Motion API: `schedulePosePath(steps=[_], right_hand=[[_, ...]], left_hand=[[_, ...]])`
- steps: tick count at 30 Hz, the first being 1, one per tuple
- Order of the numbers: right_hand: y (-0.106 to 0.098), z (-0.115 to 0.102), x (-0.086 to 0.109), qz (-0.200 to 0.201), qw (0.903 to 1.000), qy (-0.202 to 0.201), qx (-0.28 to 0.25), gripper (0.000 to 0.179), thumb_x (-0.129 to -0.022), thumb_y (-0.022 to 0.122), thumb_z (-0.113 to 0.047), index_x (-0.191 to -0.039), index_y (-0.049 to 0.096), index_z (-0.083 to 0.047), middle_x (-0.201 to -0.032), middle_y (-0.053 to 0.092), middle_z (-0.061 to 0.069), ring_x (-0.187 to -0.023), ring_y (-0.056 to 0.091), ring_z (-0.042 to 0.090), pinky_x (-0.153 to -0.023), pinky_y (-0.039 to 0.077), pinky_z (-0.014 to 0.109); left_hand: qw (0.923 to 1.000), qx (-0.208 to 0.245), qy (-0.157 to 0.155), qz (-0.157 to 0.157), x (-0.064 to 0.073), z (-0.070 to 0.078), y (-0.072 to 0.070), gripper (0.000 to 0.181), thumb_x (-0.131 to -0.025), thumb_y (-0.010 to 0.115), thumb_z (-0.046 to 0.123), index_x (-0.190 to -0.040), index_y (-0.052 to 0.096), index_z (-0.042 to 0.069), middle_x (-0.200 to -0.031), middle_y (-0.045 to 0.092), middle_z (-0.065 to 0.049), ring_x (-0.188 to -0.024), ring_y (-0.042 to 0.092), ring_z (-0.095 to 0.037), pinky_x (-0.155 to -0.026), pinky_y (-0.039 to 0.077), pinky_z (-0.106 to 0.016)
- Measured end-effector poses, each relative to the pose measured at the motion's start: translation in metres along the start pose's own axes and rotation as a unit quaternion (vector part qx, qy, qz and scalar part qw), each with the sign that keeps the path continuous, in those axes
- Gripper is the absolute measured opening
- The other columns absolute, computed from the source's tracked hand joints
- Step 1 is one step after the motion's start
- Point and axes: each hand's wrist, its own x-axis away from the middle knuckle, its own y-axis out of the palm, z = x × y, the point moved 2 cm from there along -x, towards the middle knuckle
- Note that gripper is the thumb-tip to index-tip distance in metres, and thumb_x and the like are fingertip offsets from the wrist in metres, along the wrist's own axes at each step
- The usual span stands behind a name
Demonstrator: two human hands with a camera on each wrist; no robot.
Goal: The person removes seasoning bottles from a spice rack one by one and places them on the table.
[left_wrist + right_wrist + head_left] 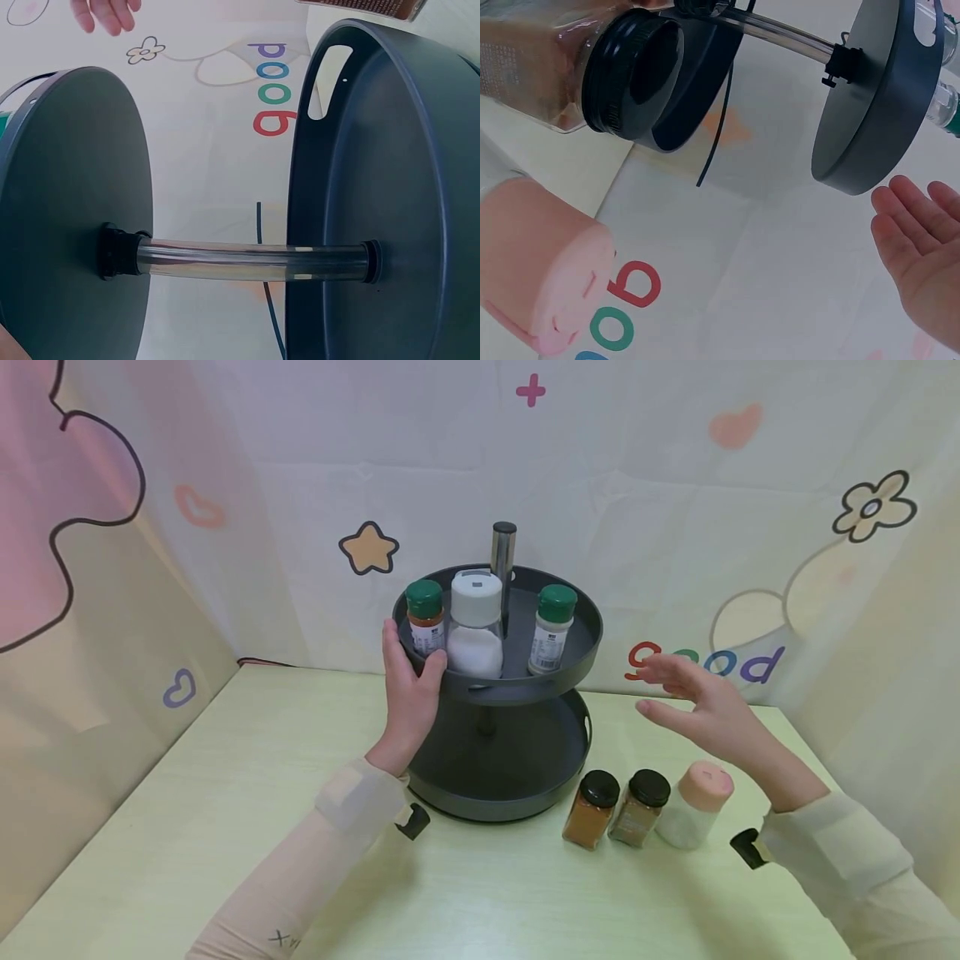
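In the head view, a dark grey two-tier turntable rack (517,693) stands at the middle of the table. My left hand (411,693) touches the left rim of its upper tray, fingers extended along the outside and thumb near a green-capped orange spice bottle (426,610). Also on that tray are a white-capped jar of white contents (476,627) and a green-capped bottle of pale contents (552,627). My right hand (705,706) hovers right of the rack, fingers apart from the thumb, holding nothing. In the right wrist view its fingers (907,217) appear near the upper tray.
Right of the rack's base stand a black-capped jar of orange-brown powder (589,810), a black-capped jar of brownish spice (640,808) and a pink-capped jar (694,806). The lower tray (491,768) sits beneath the upper one. A printed cloth (300,527) hangs behind the table.
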Motion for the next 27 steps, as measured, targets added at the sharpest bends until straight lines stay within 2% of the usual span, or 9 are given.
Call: schedulePosePath(steps=[4,8,10,14,17,19,20,22,27], right_hand=[[-0.001,-0.004,-0.004,0.001,1.0000,-0.009,0.000,0.048,-0.082,0.060,-0.021,-0.123,0.044,-0.002,-0.118,0.055,0.013,-0.108,0.052,0.022,-0.085,0.033,0.001],[-0.002,-0.007,-0.009,0.002,0.9999,-0.010,0.009,0.052,-0.082,0.060,-0.023,-0.126,0.042,-0.002,-0.119,0.054,0.015,-0.111,0.049,0.033,-0.094,0.041,0.028],[-0.002,-0.010,-0.010,0.000,0.9999,-0.008,0.011,0.053,-0.082,0.060,-0.024,-0.127,0.041,-0.003,-0.120,0.053,0.015,-0.112,0.048,0.036,-0.091,0.042,0.044],[-0.002,-0.014,-0.014,0.005,0.9997,-0.014,0.021,0.052,-0.082,0.060,-0.025,-0.127,0.042,-0.005,-0.120,0.054,0.015,-0.113,0.047,0.037,-0.082,0.048,0.037],[-0.002,-0.016,-0.017,0.015,0.9997,-0.009,0.019,0.053,-0.081,0.061,-0.024,-0.126,0.043,-0.005,-0.119,0.056,0.015,-0.112,0.048,0.035,-0.085,0.045,0.037],[-0.002,-0.018,-0.019,0.019,0.9997,-0.008,0.014,0.054,-0.080,0.062,-0.024,-0.127,0.042,-0.005,-0.119,0.055,0.015,-0.111,0.049,0.034,-0.088,0.039,0.051],[-0.002,-0.019,-0.020,0.020,0.9997,-0.009,0.009,0.055,-0.080,0.062,-0.023,-0.128,0.041,-0.005,-0.119,0.055,0.016,-0.111,0.049,0.034,-0.089,0.036,0.054],[-0.002,-0.021,-0.022,0.020,0.9997,-0.008,0.006,0.056,-0.080,0.062,-0.023,-0.129,0.040,-0.006,-0.119,0.055,0.016,-0.110,0.049,0.033,-0.090,0.035,0.055],[-0.003,-0.025,-0.028,0.017,0.9998,-0.011,0.007,0.058,-0.082,0.060,-0.024,-0.132,0.036,-0.009,-0.122,0.053,0.016,-0.108,0.049,0.033,-0.085,0.040,0.053]], left_hand=[[1.0000,0.003,0.003,-0.002,0.007,0.013,0.000,0.074,-0.086,0.045,0.018,-0.141,-0.005,0.014,-0.148,0.003,-0.001,-0.133,0.010,-0.015,-0.111,0.012,-0.037],[1.0000,0.004,0.002,-0.004,0.013,0.026,0.000,0.074,-0.086,0.044,0.017,-0.141,-0.005,0.011,-0.148,0.003,-0.004,-0.133,0.010,-0.017,-0.111,0.011,-0.038],[1.0000,0.003,0.001,-0.004,0.014,0.027,0.000,0.074,-0.086,0.044,0.017,-0.141,-0.005,0.011,-0.148,0.003,-0.004,-0.133,0.010,-0.017,-0.111,0.011,-0.038],[1.0000,0.001,-0.004,-0.003,0.014,0.027,-0.001,0.074,-0.086,0.044,0.018,-0.141,-0.005,0.011,-0.148,0.003,-0.003,-0.134,0.010,-0.016,-0.111,0.011,-0.038],[1.0000,0.000,-0.005,-0.001,0.014,0.027,-0.001,0.074,-0.086,0.044,0.018,-0.141,-0.005,0.012,-0.148,0.003,-0.003,-0.134,0.010,-0.016,-0.111,0.011,-0.037],[1.0000,0.000,-0.004,-0.001,0.015,0.027,-0.001,0.074,-0.086,0.044,0.018,-0.141,-0.004,0.011,-0.148,0.003,-0.003,-0.133,0.010,-0.016,-0.111,0.011,-0.038],[1.0000,0.000,-0.004,-0.002,0.015,0.027,-0.001,0.074,-0.086,0.044,0.018,-0.141,-0.005,0.011,-0.148,0.003,-0.003,-0.133,0.010,-0.016,-0.111,0.011,-0.038],[1.0000,-0.002,-0.005,-0.002,0.015,0.028,-0.001,0.073,-0.086,0.044,0.018,-0.141,-0.005,0.011,-0.148,0.003,-0.003,-0.134,0.009,-0.016,-0.111,0.011,-0.038],[1.0000,-0.003,-0.007,-0.002,0.015,0.026,-0.001,0.073,-0.086,0.043,0.018,-0.141,-0.005,0.011,-0.148,0.001,-0.003,-0.134,0.008,-0.016,-0.111,0.010,-0.037]])
